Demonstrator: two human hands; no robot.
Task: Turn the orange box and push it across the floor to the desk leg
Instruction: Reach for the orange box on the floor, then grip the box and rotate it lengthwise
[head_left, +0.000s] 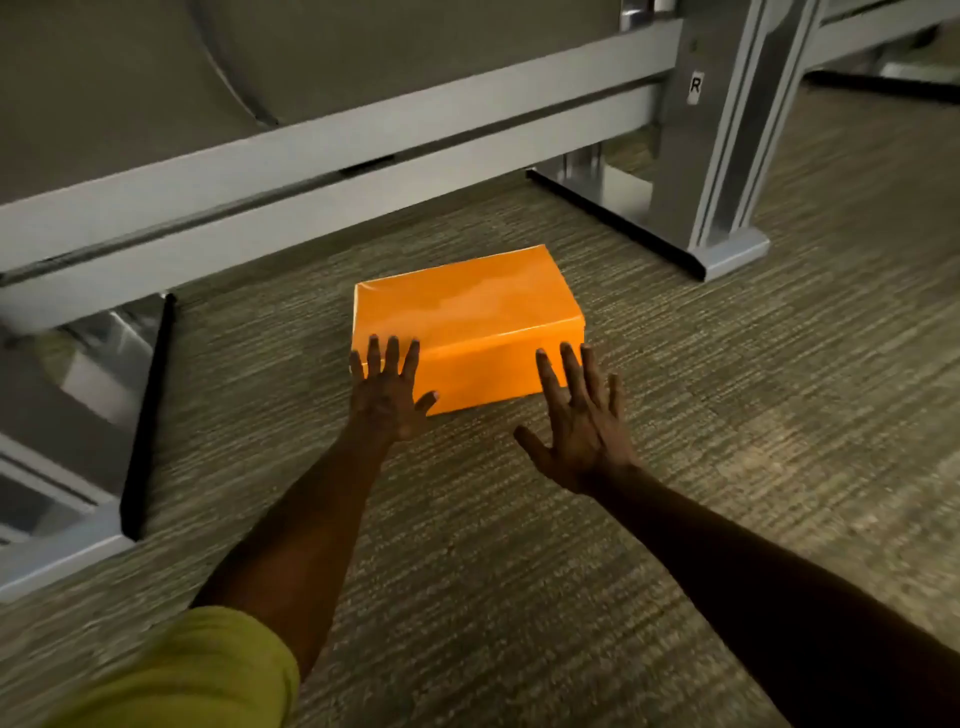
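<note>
Head view showed the orange box (467, 317) lying flat on the carpet (519, 571), angled to the grey desk rail (332, 176) behind it and well short of the desk leg (717, 156) standing to its far right. We had both hands at its near side face: the left hand (387, 389) lay flat by the near-left corner with fingers spread wide, and the right hand (579, 415) was spread equally wide by the near-right corner, gripping nothing. Whether the right palm touched the box, we could not tell. We judged the risks as follows. Unequal pressure from the two hands would have spun the box off course instead of sliding it. The ribbed carpet could have dragged at the bottom edge and tipped the box forward. A straight push would have run it under the rail, missing the leg.
</note>
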